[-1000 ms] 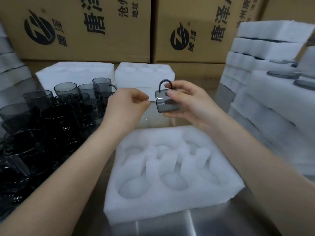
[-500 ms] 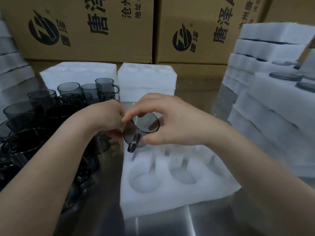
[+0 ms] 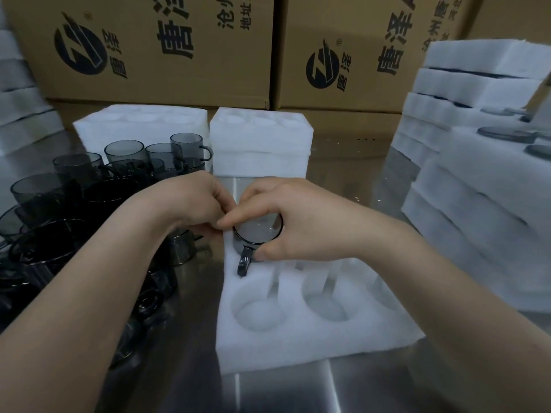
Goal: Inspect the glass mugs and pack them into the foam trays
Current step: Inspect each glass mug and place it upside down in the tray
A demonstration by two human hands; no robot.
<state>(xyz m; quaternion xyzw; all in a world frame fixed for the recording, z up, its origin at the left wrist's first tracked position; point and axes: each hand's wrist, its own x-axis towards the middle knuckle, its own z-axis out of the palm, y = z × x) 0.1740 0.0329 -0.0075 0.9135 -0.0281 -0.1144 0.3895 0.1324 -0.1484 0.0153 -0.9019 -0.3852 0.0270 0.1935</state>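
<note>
At the tray's far-left pocket, the right hand [image 3: 301, 225] pinches the glass mug [image 3: 256, 234] by its rim, mouth up, low over the foam tray [image 3: 298, 347]. The left hand [image 3: 190, 207] is curled at the mug's side; I cannot tell whether it grips. The handle [image 3: 244, 263] points toward the near pocket. Risk: if the handle misses its slot, the mug jams or tilts — pressing then could chip glass or tear foam.

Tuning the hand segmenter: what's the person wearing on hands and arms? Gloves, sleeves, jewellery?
Nothing visible. The left hand and right hand are bare: no gloves, no rings. The left forearm and right forearm are uncovered to the frame edge: no sleeves, watch or bands.
</note>
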